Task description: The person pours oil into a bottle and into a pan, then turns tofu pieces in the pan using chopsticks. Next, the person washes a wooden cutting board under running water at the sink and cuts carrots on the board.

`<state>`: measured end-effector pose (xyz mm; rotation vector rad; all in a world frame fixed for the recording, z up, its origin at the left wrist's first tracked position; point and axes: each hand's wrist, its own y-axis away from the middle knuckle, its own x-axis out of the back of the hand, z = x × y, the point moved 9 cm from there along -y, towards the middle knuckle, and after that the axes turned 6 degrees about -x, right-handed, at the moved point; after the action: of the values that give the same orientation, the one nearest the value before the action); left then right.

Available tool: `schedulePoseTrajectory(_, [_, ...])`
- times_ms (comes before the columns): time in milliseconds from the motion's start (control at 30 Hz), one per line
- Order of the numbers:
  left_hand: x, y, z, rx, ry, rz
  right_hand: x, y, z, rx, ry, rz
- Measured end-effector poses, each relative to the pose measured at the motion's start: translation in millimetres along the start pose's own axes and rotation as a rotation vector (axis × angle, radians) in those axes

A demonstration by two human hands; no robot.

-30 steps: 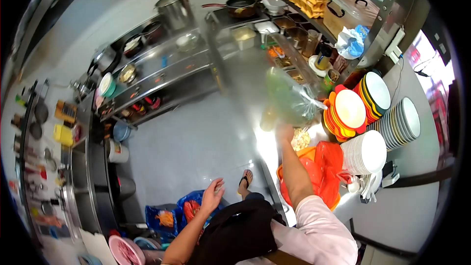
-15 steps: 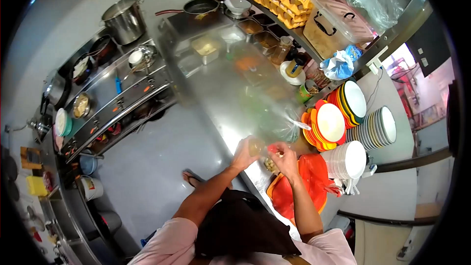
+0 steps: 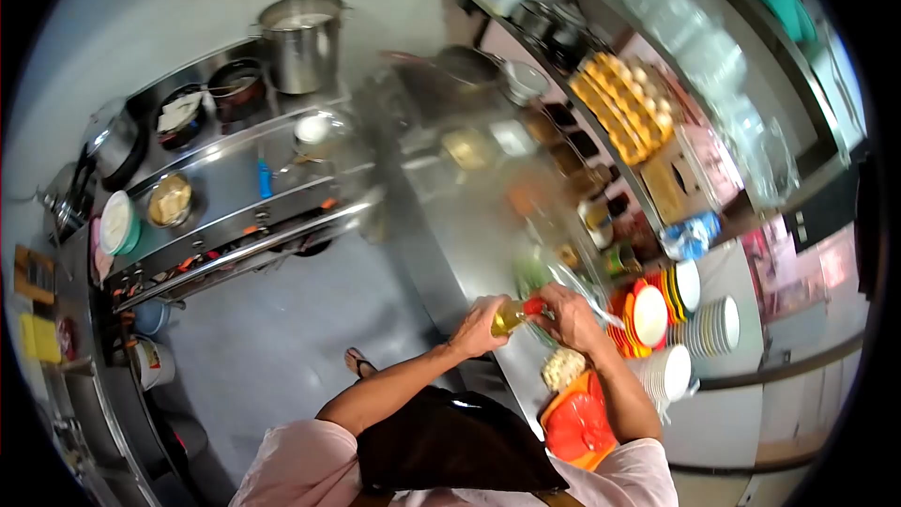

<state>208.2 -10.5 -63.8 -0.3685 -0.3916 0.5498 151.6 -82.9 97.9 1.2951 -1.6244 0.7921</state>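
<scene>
My left hand (image 3: 481,327) is wrapped round a small bottle (image 3: 508,318) of yellow liquid, which looks like oil. The bottle lies tilted, its red cap (image 3: 534,306) pointing right. My right hand (image 3: 569,315) has its fingers closed at that cap. Both hands are above the near edge of the steel counter (image 3: 450,242). Just below my right hand sits a heap of pale pieces (image 3: 563,369), perhaps peeled garlic. Beside it is an orange dish with a red plastic bag (image 3: 578,421) in it. Clear bags with something green (image 3: 533,272) lie beyond my hands.
Stacked red and yellow bowls (image 3: 648,315) and white bowls (image 3: 668,372) stand to the right. Egg trays (image 3: 615,108) sit on the shelf above. A stove counter holds a tall steel pot (image 3: 300,47), pans and a blue-handled tool (image 3: 265,176). Grey floor (image 3: 282,319) lies between counters.
My view has swung, so the counter and shelves appear shifted. The bottle shows more clearly between my hands, and my right hand stays at its red cap. The pale heap is less covered.
</scene>
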Motion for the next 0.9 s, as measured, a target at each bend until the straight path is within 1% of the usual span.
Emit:
schedulePoseTrajectory(33, [22.2,0.4,-1.5,-0.016,-0.027,-0.011,-1.2,-20.2,-22.8,0.009,0.028,-0.101])
schedulePoseTrajectory(100, [68.4,6.3,-11.4,0.032,-0.037,0.018,-4.3,-55.8,-70.4,0.189,0.102,-0.166])
schedulePoseTrajectory(200, [149.7,12.8,-10.2,0.048,-0.088,0.087,-11.3,-104.1,-142.6,0.345,0.152,-0.209])
schedulePoseTrajectory(233, [172.3,13.5,-6.0,0.051,-0.078,0.086,-10.3,-119.1,-164.8,0.43,0.129,-0.167])
schedulePoseTrajectory(300, [222.0,18.6,-3.7,0.091,-0.15,0.161,-18.8,-155.2,-187.5,0.385,0.157,-0.194])
schedulePoseTrajectory(400, [286.8,31.7,-9.4,0.159,-0.247,0.265,-49.7,-211.1,-216.0,0.335,0.474,-0.259])
schedulePoseTrajectory(500, [342.8,47.0,-18.9,0.169,-0.374,0.378,-55.1,-249.3,-272.7,0.475,0.399,-0.261])
schedulePoseTrajectory(533, [360.0,50.8,-24.8,0.242,-0.357,0.379,-46.2,-254.0,-301.4,0.581,0.245,-0.205])
schedulePoseTrajectory(633, [411.6,58.1,-34.5,0.249,-0.418,0.457,-69.1,-295.2,-334.4,0.659,0.27,-0.363])
schedulePoseTrajectory(667, [429.1,57.6,-35.7,0.193,-0.45,0.517,-79.5,-310.7,-340.3,0.723,0.273,-0.343])
schedulePoseTrajectory(700, [441.9,56.2,-44.2,0.211,-0.462,0.506,-87.7,-327.2,-346.1,0.741,0.256,-0.329])
schedulePoseTrajectory(800, [488.3,48.4,-56.3,0.277,-0.511,0.488,-104.4,-375.1,-370.9,0.709,0.384,-0.378])
schedulePoseTrajectory(867, [518.2,44.6,-69.7,0.256,-0.534,0.514,-117.8,-414.8,-381.1,0.703,0.412,-0.379])
schedulePoseTrajectory(900, [533.3,42.3,-75.4,0.244,-0.546,0.527,-117.2,-430.2,-387.7,0.833,0.312,-0.307])
